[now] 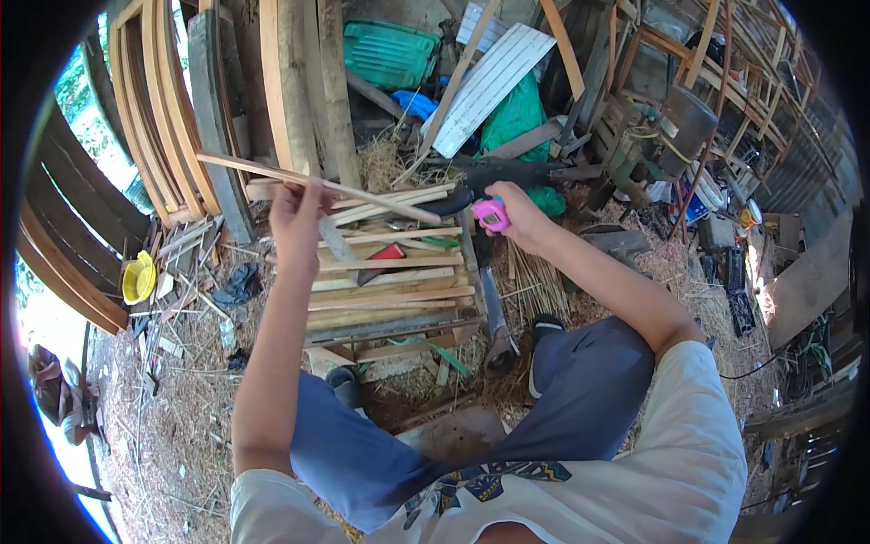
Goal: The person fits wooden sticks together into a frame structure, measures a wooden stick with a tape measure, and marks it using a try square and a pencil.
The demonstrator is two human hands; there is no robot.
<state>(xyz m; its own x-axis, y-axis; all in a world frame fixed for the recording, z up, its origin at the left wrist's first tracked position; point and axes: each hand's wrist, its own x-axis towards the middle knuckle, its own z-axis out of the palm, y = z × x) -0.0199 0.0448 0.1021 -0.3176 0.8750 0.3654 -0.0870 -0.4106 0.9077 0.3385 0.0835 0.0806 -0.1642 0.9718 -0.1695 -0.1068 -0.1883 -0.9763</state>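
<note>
My left hand point(297, 210) is closed around a thin wooden strip point(362, 193), raised above a low slatted wooden stand and slanting down to the right. In my right hand point(512, 216) is a pink tape measure point(490, 215), held near the strip's right end without touching it. More pale wooden strips point(399, 205) lie just below the raised one. On the wooden slats point(390, 297) rest a red object point(388, 253) and a flat grey piece point(339, 243) beside it.
Long boards point(294, 82) lean at the back left. A green crate point(390, 53), a white panel point(494, 86) and a green sack point(518, 118) lie at the back. A yellow container point(140, 277) sits left. Thin sticks point(536, 281) lie right of the slats.
</note>
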